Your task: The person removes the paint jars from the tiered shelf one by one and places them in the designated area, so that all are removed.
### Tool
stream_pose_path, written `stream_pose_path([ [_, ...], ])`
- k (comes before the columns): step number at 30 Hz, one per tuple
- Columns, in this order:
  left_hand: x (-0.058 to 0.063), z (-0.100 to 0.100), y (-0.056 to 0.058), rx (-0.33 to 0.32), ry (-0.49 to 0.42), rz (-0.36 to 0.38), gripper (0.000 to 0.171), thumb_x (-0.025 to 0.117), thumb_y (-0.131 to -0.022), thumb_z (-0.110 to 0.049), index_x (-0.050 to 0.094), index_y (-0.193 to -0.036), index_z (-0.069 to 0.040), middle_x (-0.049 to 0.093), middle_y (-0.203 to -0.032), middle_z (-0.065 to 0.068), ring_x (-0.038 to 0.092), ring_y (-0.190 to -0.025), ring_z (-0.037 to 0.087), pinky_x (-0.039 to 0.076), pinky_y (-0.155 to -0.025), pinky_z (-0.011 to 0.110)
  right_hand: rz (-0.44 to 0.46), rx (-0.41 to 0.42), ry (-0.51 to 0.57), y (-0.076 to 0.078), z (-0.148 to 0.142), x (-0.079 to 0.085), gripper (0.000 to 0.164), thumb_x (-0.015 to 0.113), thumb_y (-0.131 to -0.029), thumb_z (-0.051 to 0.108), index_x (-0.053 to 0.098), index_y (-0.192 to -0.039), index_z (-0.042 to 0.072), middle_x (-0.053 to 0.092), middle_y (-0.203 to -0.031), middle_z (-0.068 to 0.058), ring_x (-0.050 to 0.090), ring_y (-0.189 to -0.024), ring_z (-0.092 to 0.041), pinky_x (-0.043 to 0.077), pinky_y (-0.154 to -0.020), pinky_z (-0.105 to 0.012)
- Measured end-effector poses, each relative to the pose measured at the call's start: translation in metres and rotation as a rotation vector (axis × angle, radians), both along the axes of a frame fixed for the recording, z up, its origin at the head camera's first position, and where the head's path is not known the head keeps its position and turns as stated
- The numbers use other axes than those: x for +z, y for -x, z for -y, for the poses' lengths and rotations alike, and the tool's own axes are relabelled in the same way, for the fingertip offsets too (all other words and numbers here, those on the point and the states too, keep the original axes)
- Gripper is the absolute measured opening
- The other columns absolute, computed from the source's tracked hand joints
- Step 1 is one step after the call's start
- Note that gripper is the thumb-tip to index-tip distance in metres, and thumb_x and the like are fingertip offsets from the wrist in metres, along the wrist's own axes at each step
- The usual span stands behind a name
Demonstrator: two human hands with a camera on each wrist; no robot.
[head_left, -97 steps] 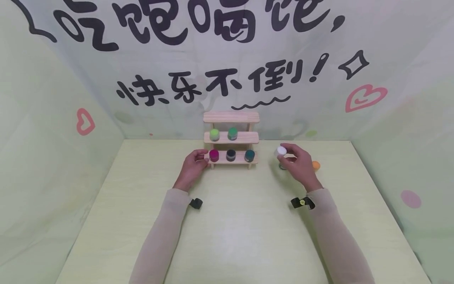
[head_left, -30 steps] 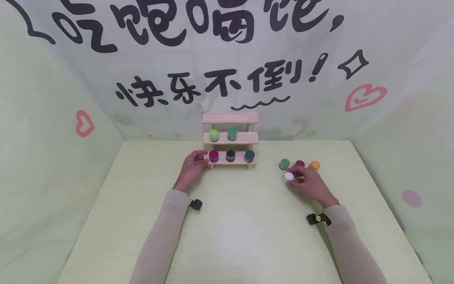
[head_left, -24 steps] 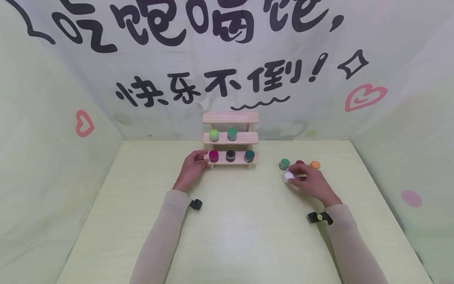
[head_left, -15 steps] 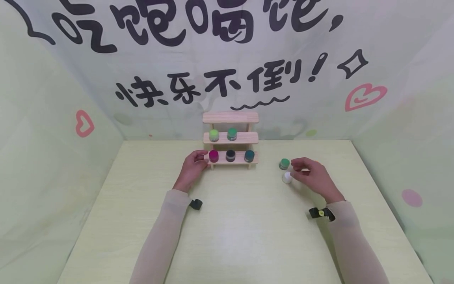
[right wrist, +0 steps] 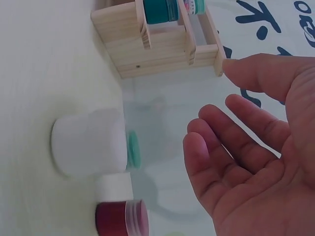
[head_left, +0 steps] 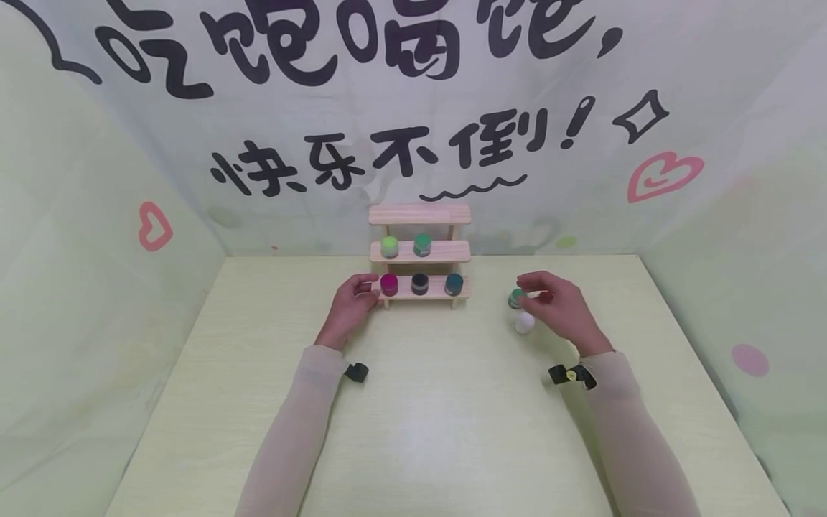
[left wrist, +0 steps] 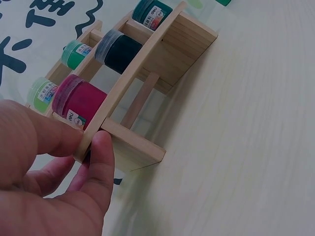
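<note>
My left hand point(head_left: 350, 307) pinches the left end of the lowest shelf of a small three-step wooden rack point(left wrist: 142, 59). Beside those fingers a magenta jar point(head_left: 389, 284) stands on that shelf. My right hand point(head_left: 559, 309) is held above the table with its fingers loosely bent and nothing between them. Close to its fingertips in the head view is a green-lidded jar point(head_left: 515, 299); the right wrist view shows the hand apart from the jars. A white jar point(right wrist: 88, 142) stands just nearer, partly covering the green lid point(right wrist: 133, 150). A dark red jar point(right wrist: 118, 219) stands alongside.
Along the bottom shelf also stand a black jar point(head_left: 420, 284) and a dark teal jar point(head_left: 454, 284). The middle shelf carries a light green jar point(head_left: 390, 247) and a green jar point(head_left: 423, 244). Behind the rack hangs a printed cloth backdrop point(head_left: 310, 215).
My right hand has set the white jar down on the table, let go of it, and moved forward and left to the green-lidded jar. The left hand keeps its place at the rack.
</note>
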State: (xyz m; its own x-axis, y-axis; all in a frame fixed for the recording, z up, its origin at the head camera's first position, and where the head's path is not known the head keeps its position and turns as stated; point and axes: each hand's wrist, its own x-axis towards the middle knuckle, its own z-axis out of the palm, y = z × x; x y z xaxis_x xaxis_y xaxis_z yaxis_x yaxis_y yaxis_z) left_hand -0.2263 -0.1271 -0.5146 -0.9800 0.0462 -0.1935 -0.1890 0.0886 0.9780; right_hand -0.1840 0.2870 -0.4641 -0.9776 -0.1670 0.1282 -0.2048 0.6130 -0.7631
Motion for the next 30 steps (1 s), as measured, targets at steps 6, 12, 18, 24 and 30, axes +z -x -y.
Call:
stream_pose_path([
  [6, 0.001, 0.0, 0.0, 0.001, -0.013, -0.002, 0.036, 0.062, -0.097, -0.006, 0.057, -0.133, -0.007, 0.057, -0.123, 0.016, 0.066, -0.102, 0.022, 0.06, -0.095, 0.032, -0.034, -0.029, 0.056, 0.008, 0.015, 0.006, 0.037, 0.072, -0.095, 0.028, 0.067, -0.126, 0.01, 0.071, -0.122, -0.015, 0.069, -0.105, -0.024, 0.056, -0.084, -0.013],
  [12, 0.001, 0.0, -0.001, 0.005, -0.001, 0.002, 0.036, 0.062, -0.097, -0.006, 0.057, -0.133, -0.007, 0.057, -0.123, 0.016, 0.065, -0.102, 0.022, 0.06, -0.096, 0.032, -0.069, -0.038, 0.083, 0.016, 0.03, 0.011, 0.033, 0.072, -0.095, 0.029, 0.069, -0.123, 0.012, 0.072, -0.119, -0.012, 0.068, -0.105, -0.019, 0.056, -0.085, -0.016],
  [18, 0.0, 0.0, -0.001, 0.005, -0.005, 0.016, 0.036, 0.062, -0.098, -0.007, 0.057, -0.134, -0.008, 0.056, -0.123, 0.016, 0.064, -0.103, 0.022, 0.06, -0.097, 0.032, -0.067, -0.027, 0.124, 0.024, 0.044, 0.016, 0.034, 0.072, -0.095, 0.031, 0.069, -0.123, 0.012, 0.071, -0.12, -0.012, 0.067, -0.106, -0.018, 0.056, -0.086, -0.017],
  [24, -0.001, 0.0, 0.0, 0.004, -0.014, 0.023, 0.037, 0.062, -0.098, -0.006, 0.057, -0.134, -0.007, 0.055, -0.124, 0.017, 0.066, -0.103, 0.023, 0.059, -0.097, 0.033, -0.068, -0.012, 0.137, 0.031, 0.059, 0.023, 0.035, 0.071, -0.095, 0.033, 0.069, -0.123, 0.012, 0.071, -0.12, -0.007, 0.066, -0.109, -0.02, 0.057, -0.088, -0.023],
  [30, -0.002, 0.0, 0.001, 0.005, -0.026, 0.015, 0.037, 0.062, -0.098, -0.005, 0.056, -0.134, -0.007, 0.055, -0.124, 0.016, 0.066, -0.103, 0.023, 0.06, -0.096, 0.031, -0.08, 0.001, 0.183, 0.04, 0.075, 0.029, 0.032, 0.073, -0.094, 0.028, 0.069, -0.121, 0.012, 0.071, -0.119, -0.006, 0.066, -0.108, -0.02, 0.059, -0.09, -0.034],
])
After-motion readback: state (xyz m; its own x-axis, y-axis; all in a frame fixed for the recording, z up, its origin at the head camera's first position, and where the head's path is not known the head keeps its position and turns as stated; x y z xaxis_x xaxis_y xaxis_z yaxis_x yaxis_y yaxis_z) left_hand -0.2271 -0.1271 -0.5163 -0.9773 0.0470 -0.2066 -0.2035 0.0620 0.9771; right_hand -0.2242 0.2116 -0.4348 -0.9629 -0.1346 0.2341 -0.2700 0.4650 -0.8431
